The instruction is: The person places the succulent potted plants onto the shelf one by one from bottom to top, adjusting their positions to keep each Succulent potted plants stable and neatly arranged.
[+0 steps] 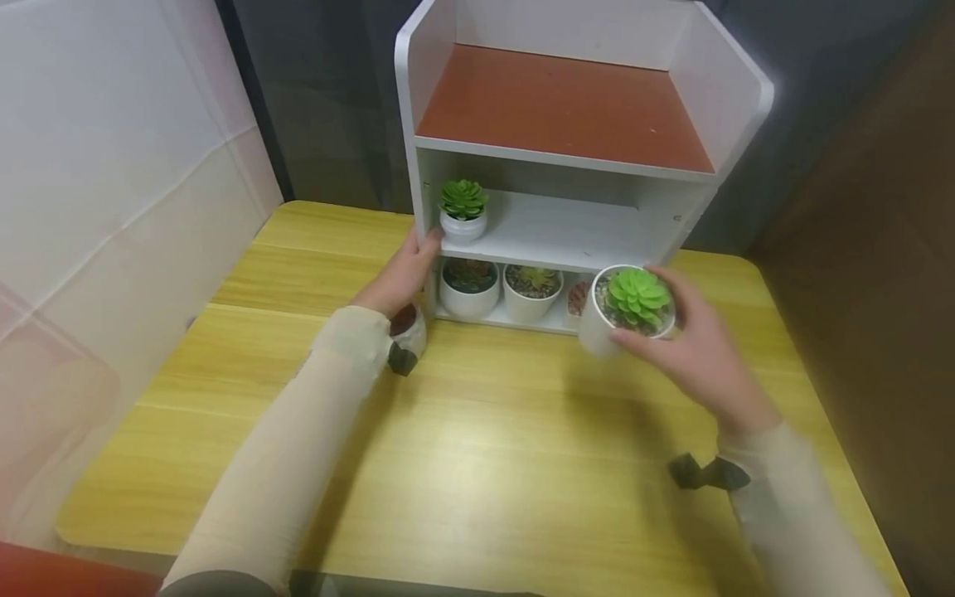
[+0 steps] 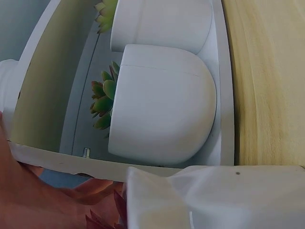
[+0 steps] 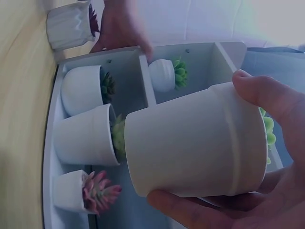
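My right hand [image 1: 697, 348] grips a white pot with a bright green succulent [image 1: 637, 297], held in front of the shelf unit's right side. In the right wrist view the tilted potted succulent [image 3: 195, 143] sits between thumb and fingers. My left hand [image 1: 403, 274] holds the left side panel of the white shelf unit [image 1: 563, 157], thumb at its front edge. Just inside, a small white pot with a green succulent [image 1: 462, 211] stands on the middle shelf. Below it are two round white pots, a dark-leaved one [image 1: 470, 288] and a yellow-green one [image 1: 531, 292].
A white pot with a pink-red succulent [image 3: 71, 191] stands on the bottom shelf, partly hidden in the head view. Another pot with a dark red plant [image 3: 69, 28] stands on the wooden table [image 1: 477, 448] outside the unit's left side. The top shelf [image 1: 559, 108] is reddish brown.
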The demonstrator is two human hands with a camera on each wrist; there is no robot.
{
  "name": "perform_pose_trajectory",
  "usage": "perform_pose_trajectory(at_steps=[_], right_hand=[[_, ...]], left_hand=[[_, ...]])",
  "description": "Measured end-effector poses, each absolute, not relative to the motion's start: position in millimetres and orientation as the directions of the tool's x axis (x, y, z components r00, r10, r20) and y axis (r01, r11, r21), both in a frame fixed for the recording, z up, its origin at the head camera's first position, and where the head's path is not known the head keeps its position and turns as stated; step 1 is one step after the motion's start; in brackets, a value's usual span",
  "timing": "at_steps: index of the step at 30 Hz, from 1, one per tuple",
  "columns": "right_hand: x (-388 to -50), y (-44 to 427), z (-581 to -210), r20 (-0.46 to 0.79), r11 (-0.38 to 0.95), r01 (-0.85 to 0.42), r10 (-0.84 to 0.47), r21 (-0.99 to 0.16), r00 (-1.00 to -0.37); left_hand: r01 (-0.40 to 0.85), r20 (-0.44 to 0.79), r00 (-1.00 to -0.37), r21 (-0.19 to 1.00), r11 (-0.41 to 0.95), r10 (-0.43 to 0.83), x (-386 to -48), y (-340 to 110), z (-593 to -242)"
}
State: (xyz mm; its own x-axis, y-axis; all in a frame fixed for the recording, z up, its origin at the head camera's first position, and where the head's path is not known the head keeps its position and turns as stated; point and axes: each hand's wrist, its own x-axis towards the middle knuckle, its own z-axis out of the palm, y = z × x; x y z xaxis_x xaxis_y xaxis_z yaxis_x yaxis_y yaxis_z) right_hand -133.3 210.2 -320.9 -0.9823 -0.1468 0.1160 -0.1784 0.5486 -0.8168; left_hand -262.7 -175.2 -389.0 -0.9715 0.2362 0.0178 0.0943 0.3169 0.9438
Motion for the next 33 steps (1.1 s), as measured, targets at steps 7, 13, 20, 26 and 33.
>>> perform_pose_trajectory(at_steps=[7,13,20,26,33], right_hand=[[-141.1,205.1,-306.1,0.102,0.567,-0.163,-0.139,-0.807,-0.985],[-150.1,199.2,-296.1,0.106,0.547,-0.164,-0.135,-0.821,-0.985],[-165.2,190.5,-286.3,0.124,0.535,-0.181,-0.141,-0.825,-0.982],[-177.5,186.3,-281.4,0.123,0.527,-0.183,-0.147,-0.83,-0.981],[-190.5,178.9,-276.2,0.122,0.551,-0.177,-0.136,-0.815,-0.983]], left_hand=[[0.099,0.023,-0.971,0.945,0.31,0.239,-263.8,-174.3,-390.5],[0.122,0.05,-0.971,0.944,0.306,0.234,-264.4,-173.4,-389.8],[0.125,0.05,-0.971,0.939,0.32,0.233,-263.0,-174.0,-387.9],[0.139,0.059,-0.968,0.935,0.325,0.244,-263.1,-173.9,-387.9],[0.125,0.044,-0.97,0.936,0.33,0.24,-262.3,-173.9,-387.3]])
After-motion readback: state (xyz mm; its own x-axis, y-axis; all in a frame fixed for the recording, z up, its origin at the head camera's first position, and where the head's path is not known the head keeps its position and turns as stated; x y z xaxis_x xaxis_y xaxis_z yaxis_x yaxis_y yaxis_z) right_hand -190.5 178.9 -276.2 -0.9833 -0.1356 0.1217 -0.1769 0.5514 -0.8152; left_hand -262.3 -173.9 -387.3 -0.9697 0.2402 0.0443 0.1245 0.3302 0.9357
